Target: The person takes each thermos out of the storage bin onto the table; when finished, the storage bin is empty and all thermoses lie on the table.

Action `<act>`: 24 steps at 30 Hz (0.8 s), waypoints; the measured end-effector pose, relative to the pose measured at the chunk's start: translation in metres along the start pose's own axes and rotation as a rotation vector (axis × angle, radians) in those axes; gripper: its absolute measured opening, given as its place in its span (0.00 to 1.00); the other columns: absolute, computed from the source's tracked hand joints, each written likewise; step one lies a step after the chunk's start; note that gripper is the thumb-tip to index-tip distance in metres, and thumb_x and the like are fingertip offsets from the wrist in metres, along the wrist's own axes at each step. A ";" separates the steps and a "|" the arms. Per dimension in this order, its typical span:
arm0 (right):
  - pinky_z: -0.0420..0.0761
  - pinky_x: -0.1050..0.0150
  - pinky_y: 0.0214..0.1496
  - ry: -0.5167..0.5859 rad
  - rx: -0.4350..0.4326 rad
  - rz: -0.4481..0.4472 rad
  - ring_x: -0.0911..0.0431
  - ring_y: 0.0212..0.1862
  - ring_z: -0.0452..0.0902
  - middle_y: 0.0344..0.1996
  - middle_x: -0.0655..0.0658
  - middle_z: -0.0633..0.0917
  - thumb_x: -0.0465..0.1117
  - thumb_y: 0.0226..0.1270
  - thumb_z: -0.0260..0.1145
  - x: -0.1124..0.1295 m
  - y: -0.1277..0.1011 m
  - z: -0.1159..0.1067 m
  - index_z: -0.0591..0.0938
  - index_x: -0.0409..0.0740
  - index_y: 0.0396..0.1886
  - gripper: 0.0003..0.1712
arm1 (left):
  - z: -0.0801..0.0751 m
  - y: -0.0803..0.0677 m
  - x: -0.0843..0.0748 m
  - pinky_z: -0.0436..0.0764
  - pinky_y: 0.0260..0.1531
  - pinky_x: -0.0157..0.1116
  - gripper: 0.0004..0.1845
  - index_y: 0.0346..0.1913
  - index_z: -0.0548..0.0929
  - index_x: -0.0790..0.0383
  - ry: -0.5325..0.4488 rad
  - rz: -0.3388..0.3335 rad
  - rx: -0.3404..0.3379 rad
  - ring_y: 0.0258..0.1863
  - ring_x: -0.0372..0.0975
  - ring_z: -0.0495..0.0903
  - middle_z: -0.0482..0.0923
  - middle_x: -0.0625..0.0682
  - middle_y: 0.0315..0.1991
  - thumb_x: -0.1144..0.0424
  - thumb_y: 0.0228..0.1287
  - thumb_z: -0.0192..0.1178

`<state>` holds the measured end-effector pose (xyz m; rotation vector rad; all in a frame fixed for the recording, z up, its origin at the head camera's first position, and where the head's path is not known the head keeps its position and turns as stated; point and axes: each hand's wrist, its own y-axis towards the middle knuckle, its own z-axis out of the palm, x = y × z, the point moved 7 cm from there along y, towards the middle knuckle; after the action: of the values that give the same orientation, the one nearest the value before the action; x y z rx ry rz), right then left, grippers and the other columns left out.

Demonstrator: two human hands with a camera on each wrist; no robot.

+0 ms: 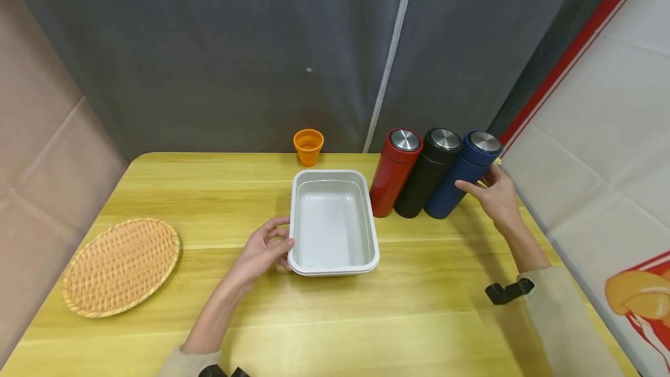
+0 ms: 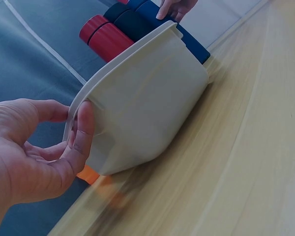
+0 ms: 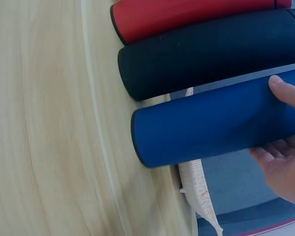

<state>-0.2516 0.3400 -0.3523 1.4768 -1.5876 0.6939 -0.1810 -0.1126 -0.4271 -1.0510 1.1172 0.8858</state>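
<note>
An empty white rectangular tray (image 1: 330, 226) stands mid-table. My left hand (image 1: 274, 243) holds its near left corner, one finger over the rim and the thumb against the outer wall (image 2: 147, 108). Right of the tray, three flasks with steel caps stand in a row: red (image 1: 394, 170), black (image 1: 426, 176) and blue (image 1: 460, 176). My right hand (image 1: 489, 188) grips the blue flask (image 3: 206, 128), thumb on its front and fingers curled behind it (image 3: 285, 152). The black flask (image 3: 201, 49) touches the blue one's side.
An orange cup (image 1: 308, 146) sits at the table's far edge behind the tray. An oval wicker tray (image 1: 121, 265) lies near the left edge. A grey curtain backs the wooden table (image 1: 419, 307); a printed wall panel runs along its right side.
</note>
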 end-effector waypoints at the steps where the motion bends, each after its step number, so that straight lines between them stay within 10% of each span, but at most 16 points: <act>1: 0.77 0.70 0.55 0.003 0.009 -0.004 0.46 0.64 0.68 0.60 0.41 0.74 0.46 0.62 0.70 -0.001 0.001 0.001 0.62 0.41 0.72 0.42 | -0.001 0.000 0.000 0.83 0.27 0.35 0.31 0.69 0.60 0.68 0.001 -0.002 -0.001 0.24 0.41 0.78 0.70 0.64 0.47 0.73 0.66 0.57; 16: 0.73 0.74 0.58 0.056 0.114 -0.072 0.57 0.61 0.69 0.60 0.44 0.71 0.40 0.65 0.67 -0.001 0.010 0.005 0.60 0.41 0.72 0.39 | -0.001 -0.003 0.001 0.84 0.29 0.37 0.31 0.70 0.60 0.67 0.014 -0.006 -0.016 0.26 0.43 0.78 0.70 0.65 0.48 0.71 0.66 0.57; 24: 0.68 0.55 0.67 -0.044 0.186 -0.128 0.35 0.67 0.60 0.67 0.28 0.63 0.42 0.69 0.63 -0.001 0.002 0.004 0.51 0.35 0.75 0.43 | -0.001 0.000 0.002 0.85 0.30 0.38 0.28 0.69 0.61 0.66 0.017 -0.009 -0.031 0.27 0.43 0.78 0.70 0.66 0.49 0.68 0.69 0.55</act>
<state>-0.2548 0.3376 -0.3546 1.7236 -1.4780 0.7557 -0.1805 -0.1132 -0.4294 -1.0897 1.1151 0.8910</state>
